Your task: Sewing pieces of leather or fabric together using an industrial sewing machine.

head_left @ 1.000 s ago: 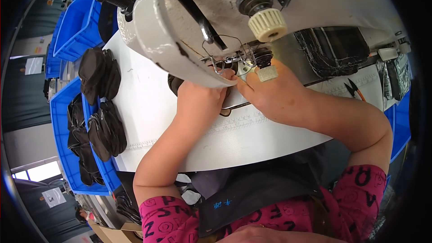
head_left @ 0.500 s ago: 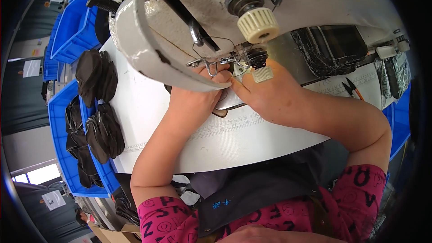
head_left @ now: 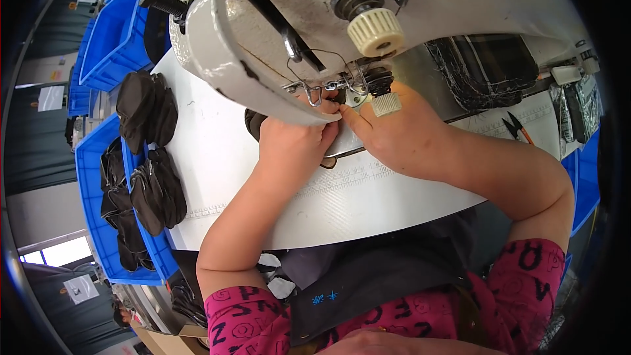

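Beneath the head of a white sewing machine [head_left: 217,52], both of my hands meet close to the presser foot. My left hand [head_left: 292,144] is closed, thumb against fingers, on a dark fabric piece [head_left: 254,123]; most of that piece is hidden by the hand and the machine. From the right, my right hand [head_left: 404,135] pinches at the fabric's edge near the needle area, its fingertips almost touching the left thumb. The machine's front guard covers part of the left fingers.
Blue bins [head_left: 92,204] at the left hold dark fabric pouches [head_left: 158,187], some overhanging the table. A stack of black fabric panels [head_left: 490,69] lies right of the machine, near orange-handled thread snips [head_left: 519,128]. A printed ruler strip [head_left: 355,176] crosses the white table [head_left: 315,223].
My left hand has turned a little, and more of the dark fabric shows at its left side. My right hand has stayed nearly in place. The whole view has shifted slightly.
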